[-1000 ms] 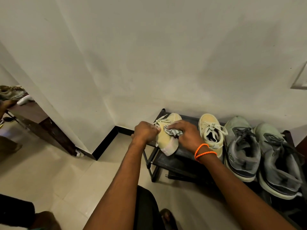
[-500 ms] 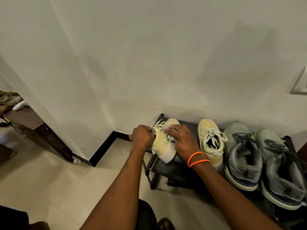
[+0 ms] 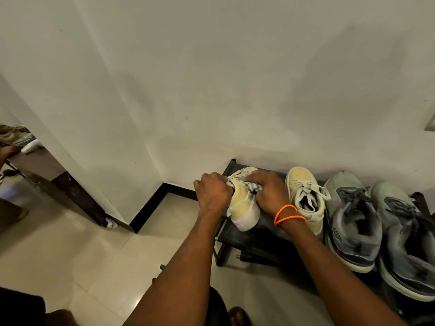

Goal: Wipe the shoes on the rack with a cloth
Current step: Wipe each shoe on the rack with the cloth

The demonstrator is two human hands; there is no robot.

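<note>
Taking the black rack [image 3: 256,236] as the landmark: at its left end the left hand [image 3: 213,196] is curled round the side of a pale yellow sneaker [image 3: 242,205], lifted and tipped with its heel toward the camera. Against that shoe's other side the right hand [image 3: 267,191] clutches a striped cloth [image 3: 253,186], bunched under its fingers and pressed to the upper near the laces. A second ago the cloth sat more openly on top of the shoe; now it has slid down the shoe's right flank and the two hands are closer together, squeezing the sneaker between them. This suggests the wipe is working round this first shoe, not finished with it.

Further right on the rack stands the matching yellow sneaker [image 3: 306,198], upright and untouched, then two grey trainers [image 3: 353,220], the last one [image 3: 409,238] cut off by the frame edge. These three apparently remain to be wiped.

Most of the cloth is hidden under the right hand, and the held shoe's toe lies behind both hands. The rack's lower shelf is too dark to read.
</note>
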